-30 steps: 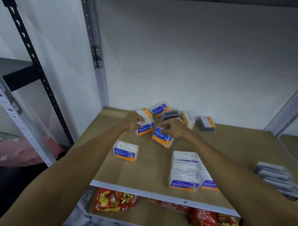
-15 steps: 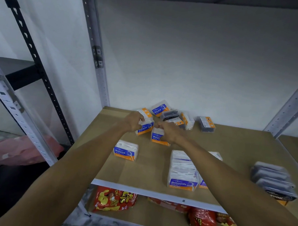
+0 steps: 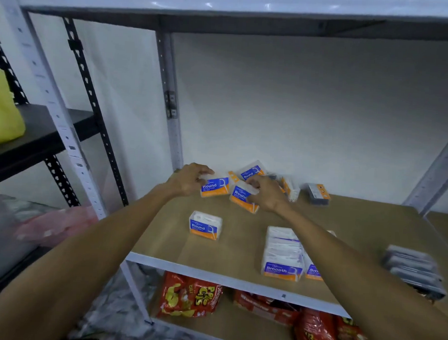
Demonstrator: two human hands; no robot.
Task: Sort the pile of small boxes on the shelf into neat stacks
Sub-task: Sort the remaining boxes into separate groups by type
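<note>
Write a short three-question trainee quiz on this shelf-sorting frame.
1. True or false: the left hand grips one clear plastic blue-and-orange "Round" box, the right hand a second "Round" box.
2. The front stack of clear plastic boxes reads: A Round, B Smooth, C Mint?
3. What lies on the lower shelf?
Key: 1 true; 2 B; 3 red snack bags.

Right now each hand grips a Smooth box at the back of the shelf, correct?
No: the head view shows both labelled Round, not Smooth. The left hand grips one Round box, the right hand a second Round box, at the back of the shelf.
</note>
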